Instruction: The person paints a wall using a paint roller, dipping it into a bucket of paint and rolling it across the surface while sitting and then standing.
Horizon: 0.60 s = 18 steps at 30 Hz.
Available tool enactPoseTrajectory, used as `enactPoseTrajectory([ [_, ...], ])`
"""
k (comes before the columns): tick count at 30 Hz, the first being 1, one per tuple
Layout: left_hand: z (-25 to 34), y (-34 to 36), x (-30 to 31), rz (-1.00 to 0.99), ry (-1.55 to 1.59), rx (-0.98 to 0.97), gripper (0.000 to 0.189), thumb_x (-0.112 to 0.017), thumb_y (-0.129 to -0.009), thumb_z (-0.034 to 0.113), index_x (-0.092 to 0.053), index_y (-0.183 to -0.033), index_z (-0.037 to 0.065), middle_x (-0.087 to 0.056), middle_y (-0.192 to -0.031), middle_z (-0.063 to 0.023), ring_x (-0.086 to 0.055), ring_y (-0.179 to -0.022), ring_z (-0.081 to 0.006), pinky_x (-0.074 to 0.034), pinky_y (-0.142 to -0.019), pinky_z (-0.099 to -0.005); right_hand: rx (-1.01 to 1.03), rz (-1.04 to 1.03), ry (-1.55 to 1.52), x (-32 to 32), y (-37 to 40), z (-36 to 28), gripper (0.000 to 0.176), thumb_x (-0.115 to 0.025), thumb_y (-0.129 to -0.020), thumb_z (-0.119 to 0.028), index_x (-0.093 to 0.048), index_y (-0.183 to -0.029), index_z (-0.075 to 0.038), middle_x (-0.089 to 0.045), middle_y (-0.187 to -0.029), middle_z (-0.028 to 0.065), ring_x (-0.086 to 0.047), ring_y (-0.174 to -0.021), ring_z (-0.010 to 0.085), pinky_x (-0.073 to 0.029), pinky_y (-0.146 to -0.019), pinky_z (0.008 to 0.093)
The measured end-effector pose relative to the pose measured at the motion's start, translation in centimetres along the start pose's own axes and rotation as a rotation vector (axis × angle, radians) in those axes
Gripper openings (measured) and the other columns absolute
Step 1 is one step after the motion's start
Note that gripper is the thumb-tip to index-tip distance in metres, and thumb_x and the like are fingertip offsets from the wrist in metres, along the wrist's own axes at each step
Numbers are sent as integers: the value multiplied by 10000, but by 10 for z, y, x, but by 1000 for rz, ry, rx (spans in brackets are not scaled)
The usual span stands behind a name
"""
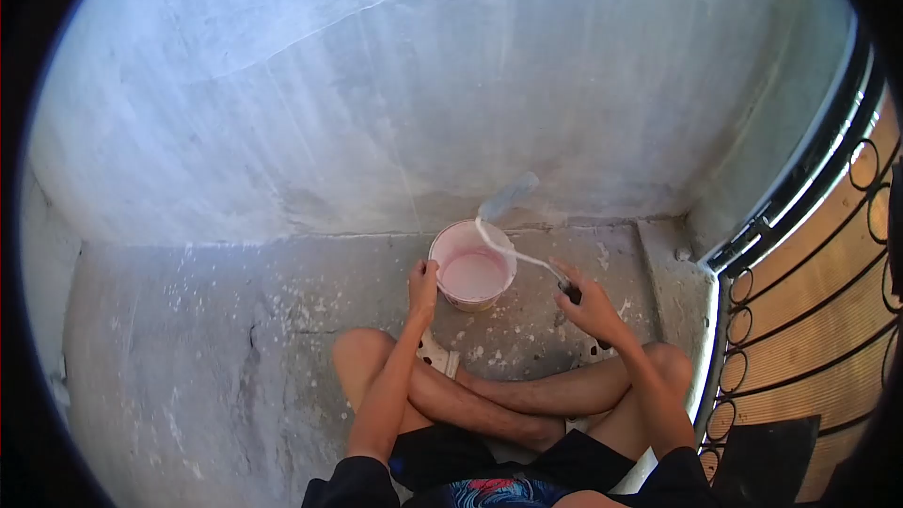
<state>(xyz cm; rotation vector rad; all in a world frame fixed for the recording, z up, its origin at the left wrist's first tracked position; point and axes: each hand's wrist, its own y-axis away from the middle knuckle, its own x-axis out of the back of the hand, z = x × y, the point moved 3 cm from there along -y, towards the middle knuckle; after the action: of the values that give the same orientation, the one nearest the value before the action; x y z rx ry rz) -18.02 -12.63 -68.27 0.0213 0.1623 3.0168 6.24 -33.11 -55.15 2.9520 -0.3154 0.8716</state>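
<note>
A paint roller is in my right hand, fingers wrapped round its dark handle. Its bent whitish frame passes over the bucket, and the pale roller sleeve overlaps the foot of the wall in this view. My left hand is closed on the left rim of a white bucket. Inside the bucket lies pale pinkish paint, filling its lower part. The bucket stands on the floor in front of my crossed legs.
A pale, streaky wall rises just behind the bucket. The grey concrete floor carries many white splatters. On the right runs a black metal grille over an orange-brown panel, beside a low ledge.
</note>
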Motion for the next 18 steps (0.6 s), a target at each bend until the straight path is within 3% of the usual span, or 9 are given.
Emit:
enactPoseTrajectory([
  [1,2,1,1,14,5,5,257,-491,-864,268,-509,-804,19,-408,-737,12,-377,-704,-108,-338,-642,-278,7,-23,81,-3,6,-7,566,-606,-842,-114,-426,-1379,-105,-567,-707,106,-567,-652,210,-479,-673,360],
  [5,21,4,4,68,34,-137,201,-510,-844,210,-466,-747,40,-393,-718,10,-361,-691,-102,-324,-628,-274,99,35,75,-17,14,2,558,-615,-811,-70,-463,-1346,-115,-600,-742,158,-595,-647,283,-479,-655,395],
  [7,19,2,7,97,53,-151,192,-515,-838,196,-453,-738,44,-389,-714,10,-357,-686,-102,-322,-623,-274,140,42,301,-21,17,6,582,-610,-794,-31,-455,-1351,-95,-630,-843,181,-613,-749,326,-483,-731,395],
  [10,24,2,11,108,98,-202,200,-509,-834,194,-439,-729,38,-380,-698,13,-350,-680,-98,-312,-616,-269,259,28,364,-23,12,5,579,-620,-782,-22,-465,-1336,-87,-625,-954,214,-599,-847,388,-479,-769,415],
  [15,35,5,0,43,-65,-436,171,-531,-793,133,-422,-703,37,-336,-652,28,-327,-642,-84,-281,-579,-266,257,-34,307,-27,14,7,557,-621,-789,-14,-471,-1323,-68,-610,-1011,228,-592,-890,400,-478,-789,432],
  [18,34,5,-4,3,-30,-434,165,-544,-774,102,-412,-699,37,-318,-646,31,-317,-635,-78,-272,-565,-269,197,-49,288,-32,16,21,509,-624,-796,-17,-486,-1284,-58,-606,-1023,231,-594,-907,414,-479,-791,442],
])
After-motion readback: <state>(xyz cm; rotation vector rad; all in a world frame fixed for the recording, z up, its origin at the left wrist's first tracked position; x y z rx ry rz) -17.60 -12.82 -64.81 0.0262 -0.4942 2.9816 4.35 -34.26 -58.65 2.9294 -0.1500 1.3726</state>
